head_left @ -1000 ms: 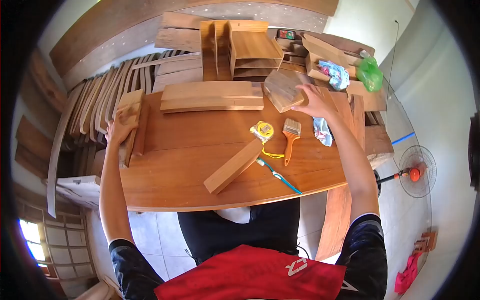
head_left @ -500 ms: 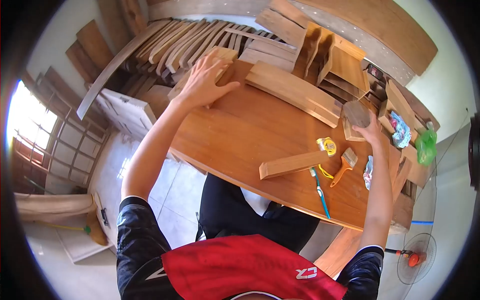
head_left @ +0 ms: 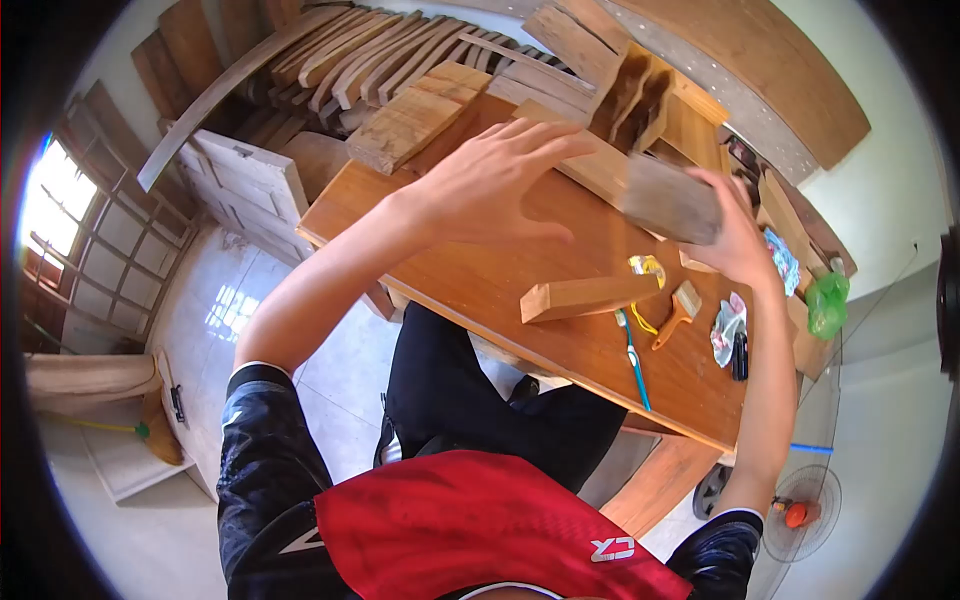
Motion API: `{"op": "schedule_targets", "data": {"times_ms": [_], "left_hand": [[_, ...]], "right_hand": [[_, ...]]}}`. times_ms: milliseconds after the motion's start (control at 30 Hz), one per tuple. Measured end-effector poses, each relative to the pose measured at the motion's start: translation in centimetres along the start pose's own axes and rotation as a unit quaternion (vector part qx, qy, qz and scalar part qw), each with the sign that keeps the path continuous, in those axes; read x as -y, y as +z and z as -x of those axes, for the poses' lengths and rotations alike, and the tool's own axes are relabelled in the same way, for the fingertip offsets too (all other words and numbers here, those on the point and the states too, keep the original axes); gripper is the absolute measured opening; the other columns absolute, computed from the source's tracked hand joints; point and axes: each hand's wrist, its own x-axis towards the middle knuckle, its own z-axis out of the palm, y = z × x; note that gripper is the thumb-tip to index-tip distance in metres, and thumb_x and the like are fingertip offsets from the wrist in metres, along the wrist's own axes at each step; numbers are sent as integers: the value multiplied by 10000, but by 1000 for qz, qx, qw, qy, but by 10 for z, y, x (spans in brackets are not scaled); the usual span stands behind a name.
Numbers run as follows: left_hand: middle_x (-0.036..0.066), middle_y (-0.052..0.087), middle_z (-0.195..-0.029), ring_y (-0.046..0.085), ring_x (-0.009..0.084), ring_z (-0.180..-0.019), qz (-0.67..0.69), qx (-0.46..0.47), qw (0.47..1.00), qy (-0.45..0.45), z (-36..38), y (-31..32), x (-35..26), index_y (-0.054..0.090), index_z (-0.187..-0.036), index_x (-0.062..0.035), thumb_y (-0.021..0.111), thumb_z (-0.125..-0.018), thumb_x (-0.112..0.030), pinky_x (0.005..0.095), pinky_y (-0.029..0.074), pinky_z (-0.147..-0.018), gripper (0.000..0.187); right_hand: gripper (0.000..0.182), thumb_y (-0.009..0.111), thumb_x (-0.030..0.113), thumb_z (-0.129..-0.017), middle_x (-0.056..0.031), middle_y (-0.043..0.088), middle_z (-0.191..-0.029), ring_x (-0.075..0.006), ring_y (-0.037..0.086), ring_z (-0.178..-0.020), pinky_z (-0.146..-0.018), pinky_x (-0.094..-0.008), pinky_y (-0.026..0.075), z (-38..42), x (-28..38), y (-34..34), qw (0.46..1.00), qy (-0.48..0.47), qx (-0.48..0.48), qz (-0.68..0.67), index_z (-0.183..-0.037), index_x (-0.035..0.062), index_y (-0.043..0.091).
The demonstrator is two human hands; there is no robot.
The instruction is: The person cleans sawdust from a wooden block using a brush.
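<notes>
A flat wooden board (head_left: 668, 205) is held above the table (head_left: 500, 290), clamped at its near edge by the right hand (head_left: 735, 240). It is judged stiff, fairly light and rough; its edges are best gripped. The left hand (head_left: 490, 185) is spread wide and empty, beside it. Below the hands lie a wooden block (head_left: 585, 297), what appears to be a tape measure (head_left: 647, 268), and a paintbrush (head_left: 678, 311).

- Bare table (head_left: 480, 285) lies open under the left hand (head_left: 495, 185).
- A wood block (head_left: 585, 297), tape measure (head_left: 647, 268), brush (head_left: 679, 311) and toothbrush (head_left: 631, 355) crowd the space below the right hand (head_left: 735, 240).
- Stacked boards (head_left: 420, 115) block the far corner.
</notes>
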Motion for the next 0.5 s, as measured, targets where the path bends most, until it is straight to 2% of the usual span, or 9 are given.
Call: {"op": "schedule_targets", "data": {"times_ms": [33, 100, 233, 267, 367, 400, 433, 467, 500], "left_hand": [[182, 538, -1464, 538, 385, -1317, -23, -43, 998, 43, -8, 7, -6, 463, -1490, -134, 836, -775, -455, 476, 435, -1108, 868], [189, 536, -1453, 541, 393, -1306, 9, 5, 1000, 22, -20, 15, -15, 421, -1507, -145, 868, -702, -459, 487, 440, -1097, 973], [194, 552, -1411, 558, 380, -1283, -21, 68, 996, -61, -25, -3, -13, 416, -1493, -150, 893, -608, -437, 484, 470, -1055, 1045], [212, 619, -1318, 624, 392, -1187, -7, 45, 997, -64, -24, -11, -8, 432, -1468, -133, 882, -604, -441, 495, 508, -985, 1021], [219, 721, -1101, 697, 431, -1014, -55, 100, 970, -214, -19, -27, 30, 424, -1486, -147, 861, -630, -485, 515, 538, -890, 1019], [225, 718, -1146, 692, 414, -1065, -26, 142, 939, -313, -19, -27, 56, 451, -1490, -160, 859, -629, -510, 497, 535, -910, 1015], [226, 711, -1194, 689, 395, -1094, -91, 104, 948, -287, -10, -15, 98, 483, -1489, -161, 855, -628, -541, 479, 532, -934, 1013], [211, 707, -1234, 676, 381, -1145, -120, 141, 916, -357, -13, -17, 118, 484, -1497, -122, 849, -635, -544, 456, 524, -972, 1027], [208, 697, -1271, 657, 375, -1196, -135, 98, 915, -367, -2, -6, 156, 468, -1502, -68, 840, -645, -549, 439, 514, -1001, 1051]], "right_hand": [[872, 853, 104, -569, -122, 556, -1388, -354, 446, -1363, -1163, -455, 374, -8, 28, 0, 998, -61, -2, 6, -1373, 127, 515], [833, 837, 76, -575, -114, 538, -1407, -350, 451, -1357, -1168, -464, 382, -22, 68, 7, 987, -159, -4, 11, -1345, 135, 527], [883, 882, 145, -637, -109, 507, -1462, -350, 429, -1398, -1189, -469, 373, -34, 88, 11, 980, -187, -55, -36, -1432, 174, 500], [898, 894, 168, -660, -111, 498, -1480, -351, 422, -1411, -1195, -471, 369, -37, 82, 14, 976, -194, -78, -61, -1461, 184, 488], [919, 890, 259, -748, -119, 459, -1542, -356, 401, -1445, -1207, -479, 355, -25, 33, 17, 993, -65, -98, -30, -1541, 207, 427], [878, 851, 310, -820, -139, 423, -1580, -360, 391, -1460, -1206, -486, 353, -19, 0, 23, 997, -38, -73, 4, -1566, 210, 398], [844, 827, 354, -843, -169, 424, -1572, -364, 392, -1457, -1207, -483, 352, -8, -29, 33, 998, 0, -60, 33, -1558, 199, 407], [841, 816, 399, -846, -201, 426, -1559, -378, 394, -1451, -1205, -484, 352, 5, -61, 44, 996, 41, -40, 68, -1553, 190, 410], [832, 811, 406, -848, -214, 416, -1563, -395, 399, -1443, -1198, -491, 358, 19, -88, 54, 990, 94, -15, 106, -1543, 168, 421]]}}
